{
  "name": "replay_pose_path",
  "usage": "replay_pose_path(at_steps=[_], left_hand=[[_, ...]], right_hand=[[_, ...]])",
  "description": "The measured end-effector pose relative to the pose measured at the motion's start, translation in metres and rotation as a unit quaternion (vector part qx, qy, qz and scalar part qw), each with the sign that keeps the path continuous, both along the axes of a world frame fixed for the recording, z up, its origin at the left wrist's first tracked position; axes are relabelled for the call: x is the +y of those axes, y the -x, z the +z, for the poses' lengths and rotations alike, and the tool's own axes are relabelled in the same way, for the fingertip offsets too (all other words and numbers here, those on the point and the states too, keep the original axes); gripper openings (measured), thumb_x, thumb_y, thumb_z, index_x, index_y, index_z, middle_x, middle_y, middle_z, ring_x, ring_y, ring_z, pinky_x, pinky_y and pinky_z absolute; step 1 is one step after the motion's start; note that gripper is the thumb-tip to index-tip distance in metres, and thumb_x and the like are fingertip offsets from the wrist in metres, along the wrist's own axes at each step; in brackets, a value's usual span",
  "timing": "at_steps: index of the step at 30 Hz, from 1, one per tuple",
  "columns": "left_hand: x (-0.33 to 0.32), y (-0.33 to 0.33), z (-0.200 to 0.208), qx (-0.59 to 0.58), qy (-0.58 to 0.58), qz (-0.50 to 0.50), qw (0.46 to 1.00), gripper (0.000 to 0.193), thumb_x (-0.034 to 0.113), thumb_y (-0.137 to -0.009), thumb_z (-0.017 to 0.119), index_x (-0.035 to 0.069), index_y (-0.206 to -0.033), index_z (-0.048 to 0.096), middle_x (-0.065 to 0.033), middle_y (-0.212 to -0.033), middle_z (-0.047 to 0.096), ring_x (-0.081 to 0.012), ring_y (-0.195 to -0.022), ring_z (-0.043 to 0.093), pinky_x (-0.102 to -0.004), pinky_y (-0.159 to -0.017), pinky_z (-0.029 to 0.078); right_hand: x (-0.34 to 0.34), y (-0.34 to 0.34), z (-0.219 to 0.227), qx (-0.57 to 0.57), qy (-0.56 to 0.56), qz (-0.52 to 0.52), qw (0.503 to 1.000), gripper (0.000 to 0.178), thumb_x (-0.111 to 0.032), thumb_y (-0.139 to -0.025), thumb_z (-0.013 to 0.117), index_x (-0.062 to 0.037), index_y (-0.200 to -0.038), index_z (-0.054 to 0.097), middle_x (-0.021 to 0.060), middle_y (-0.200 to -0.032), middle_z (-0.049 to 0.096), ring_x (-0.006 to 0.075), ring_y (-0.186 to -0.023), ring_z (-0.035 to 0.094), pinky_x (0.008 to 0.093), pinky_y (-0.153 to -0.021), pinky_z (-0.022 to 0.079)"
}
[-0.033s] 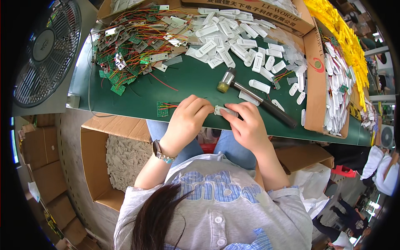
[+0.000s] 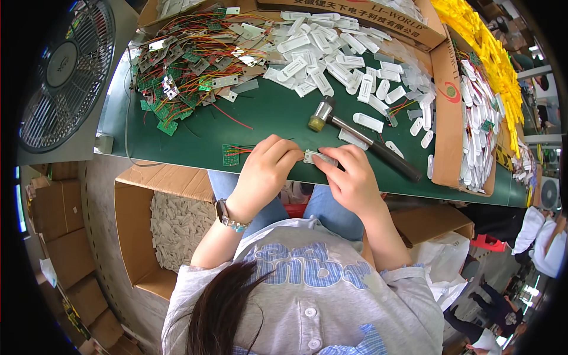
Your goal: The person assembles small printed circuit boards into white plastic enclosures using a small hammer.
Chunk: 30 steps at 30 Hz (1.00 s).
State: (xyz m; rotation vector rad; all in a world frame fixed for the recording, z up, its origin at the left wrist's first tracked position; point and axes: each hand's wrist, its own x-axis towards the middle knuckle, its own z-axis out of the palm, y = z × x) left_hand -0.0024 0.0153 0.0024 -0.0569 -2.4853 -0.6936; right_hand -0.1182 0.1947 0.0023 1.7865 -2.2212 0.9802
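Close to the near edge of the green table, my left hand (image 2: 265,168) pinches red and yellow wires (image 2: 241,149), its fingertips partly hiding them. Those wires run left to a small green circuit board (image 2: 231,155) lying on the table. Just to the right, my right hand (image 2: 353,180) grips a small whitish, plate-like piece (image 2: 310,157) between thumb and fingers. The wires seem to lead toward that piece, but my fingers cover where they meet. A hammer (image 2: 378,151) with a dark handle lies beyond my right hand, its head pointing up and left.
Wired circuit boards (image 2: 195,65) are heaped at the far left, beside white plastic casings (image 2: 337,59). An open carton (image 2: 447,112) of white pieces stands at right, near yellow strips (image 2: 491,53). A fan (image 2: 65,65) stands left; a carton (image 2: 133,236) of pale pieces sits below.
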Motion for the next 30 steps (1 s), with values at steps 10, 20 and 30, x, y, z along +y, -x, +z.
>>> replay_pose_path(at_steps=[10, 20, 30], left_hand=[[0.006, -0.003, 0.009, 0.010, 0.068, 0.019, 0.997, 0.019, 0.003, -0.070, 0.073, 0.006, -0.088, 0.067, -0.0023, -0.094, 0.064, -0.0225, -0.086, 0.059, -0.0369, -0.075, 0.047], [0.008, -0.016, 0.008, 0.006, 0.085, -0.015, 0.996, 0.020, 0.002, -0.067, 0.074, 0.002, -0.085, 0.068, -0.0034, -0.095, 0.064, -0.0219, -0.085, 0.061, -0.0357, -0.072, 0.049], [0.009, -0.015, 0.007, -0.010, 0.047, -0.028, 0.998, 0.017, -0.001, -0.069, 0.071, -0.001, -0.085, 0.066, -0.0073, -0.093, 0.063, -0.0231, -0.079, 0.062, -0.0346, -0.065, 0.054]], right_hand=[[-0.001, -0.002, 0.004, 0.026, -0.008, -0.005, 1.000, 0.032, -0.001, -0.071, 0.067, -0.0043, -0.103, 0.072, 0.0071, -0.106, 0.064, 0.0249, -0.092, 0.058, 0.0381, -0.079, 0.048], [-0.007, -0.015, 0.012, 0.053, -0.025, -0.036, 0.998, 0.030, -0.002, -0.070, 0.065, 0.0002, -0.100, 0.072, 0.0083, -0.105, 0.065, 0.0235, -0.085, 0.057, 0.0366, -0.072, 0.048], [-0.008, -0.014, 0.010, 0.058, -0.023, -0.035, 0.997, 0.029, -0.004, -0.072, 0.065, 0.0005, -0.099, 0.072, 0.0081, -0.103, 0.065, 0.0229, -0.085, 0.057, 0.0354, -0.071, 0.047]])
